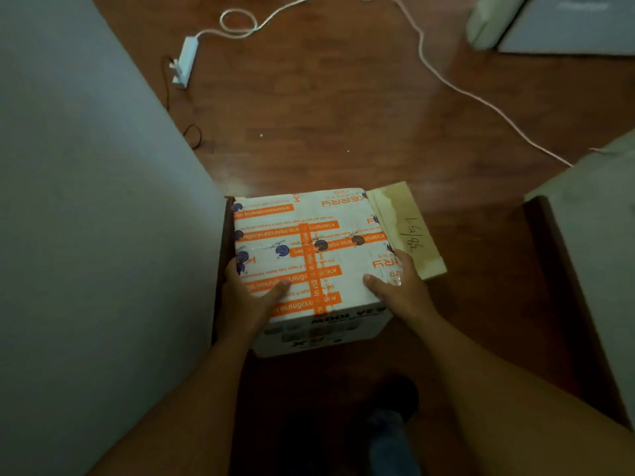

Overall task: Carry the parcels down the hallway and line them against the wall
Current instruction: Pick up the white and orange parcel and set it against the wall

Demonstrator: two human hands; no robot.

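Observation:
A white parcel crossed with orange printed tape is in front of me above the dark wooden floor, its left side close to the grey wall. My left hand grips its near left corner, thumb lying on the top. My right hand grips the near right corner the same way. A flat brown cardboard parcel with handwritten numbers sticks out from behind the white parcel's right side, partly hidden by it.
A white power strip and looping white cable lie on the floor ahead. Pale furniture stands at the far right, and another wall corner juts in on the right. My foot shows below the parcel.

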